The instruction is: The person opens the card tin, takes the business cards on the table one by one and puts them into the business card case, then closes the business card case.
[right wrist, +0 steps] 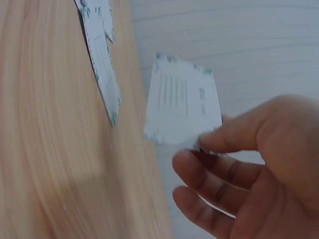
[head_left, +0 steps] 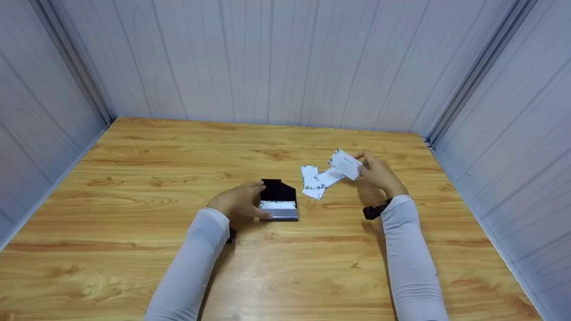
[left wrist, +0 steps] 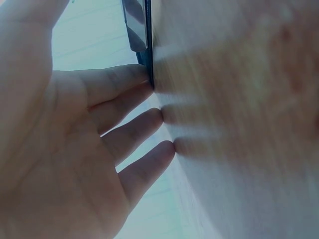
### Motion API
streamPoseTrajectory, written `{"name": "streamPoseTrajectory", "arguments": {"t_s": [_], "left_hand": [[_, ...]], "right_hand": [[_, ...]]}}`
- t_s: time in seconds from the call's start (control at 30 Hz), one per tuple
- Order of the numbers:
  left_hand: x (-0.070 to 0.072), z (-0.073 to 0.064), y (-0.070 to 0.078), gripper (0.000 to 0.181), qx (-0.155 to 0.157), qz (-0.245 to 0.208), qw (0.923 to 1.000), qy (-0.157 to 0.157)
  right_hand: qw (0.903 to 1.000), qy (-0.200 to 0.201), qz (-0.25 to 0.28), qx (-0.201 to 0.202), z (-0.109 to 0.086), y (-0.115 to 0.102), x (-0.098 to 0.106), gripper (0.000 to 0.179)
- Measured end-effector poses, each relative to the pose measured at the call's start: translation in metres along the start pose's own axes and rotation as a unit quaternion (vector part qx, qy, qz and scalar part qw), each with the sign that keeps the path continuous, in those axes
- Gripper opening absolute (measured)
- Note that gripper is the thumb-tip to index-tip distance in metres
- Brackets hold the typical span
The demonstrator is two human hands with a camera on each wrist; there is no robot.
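Observation:
Between the thumb and fingers of my right hand [head_left: 380,174] a white business card [head_left: 345,163] with green leafy corners is pinched, raised over the table. Printed lines show on this card [right wrist: 174,94] in the right wrist view. My left hand [head_left: 238,200] holds the left side of a black card holder [head_left: 277,191] with a silvery front lip, thumb at the front and index finger at the back corner. Some cards [head_left: 279,205] stand in the holder behind the lip. In the left wrist view, the other fingertips [left wrist: 167,149] of that hand rest on the tabletop.
Several loose cards [head_left: 311,174] overlap on the wooden table [head_left: 178,156], just right of the holder and beneath the raised card. Pale panelled walls [head_left: 250,62] enclose the table at the back and both sides. A black wrist device [head_left: 374,211] sits on the right forearm.

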State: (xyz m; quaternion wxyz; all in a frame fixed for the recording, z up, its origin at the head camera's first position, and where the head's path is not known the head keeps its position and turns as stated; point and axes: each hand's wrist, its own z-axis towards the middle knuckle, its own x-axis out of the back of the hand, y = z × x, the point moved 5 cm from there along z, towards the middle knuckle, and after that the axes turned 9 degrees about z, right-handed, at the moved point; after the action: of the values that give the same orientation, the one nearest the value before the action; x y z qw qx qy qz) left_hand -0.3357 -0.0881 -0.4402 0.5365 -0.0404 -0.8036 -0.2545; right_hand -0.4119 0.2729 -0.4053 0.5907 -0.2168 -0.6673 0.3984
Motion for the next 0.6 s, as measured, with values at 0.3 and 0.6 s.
{"name": "streamPoseTrajectory", "arguments": {"t_s": [0.3, 0.6], "left_hand": [[0.002, 0.0, 0.0, 0.099, -0.004, 0.001, 1.0, 0.0], [0.001, 0.0, 0.0, 0.099, -0.009, -0.003, 1.0, 0.004]], "right_hand": [[0.9984, -0.028, 0.009, 0.049, -0.001, -0.024, -0.011, 0.029], [0.993, -0.039, 0.03, 0.107, -0.001, -0.049, -0.026, 0.025]]}}
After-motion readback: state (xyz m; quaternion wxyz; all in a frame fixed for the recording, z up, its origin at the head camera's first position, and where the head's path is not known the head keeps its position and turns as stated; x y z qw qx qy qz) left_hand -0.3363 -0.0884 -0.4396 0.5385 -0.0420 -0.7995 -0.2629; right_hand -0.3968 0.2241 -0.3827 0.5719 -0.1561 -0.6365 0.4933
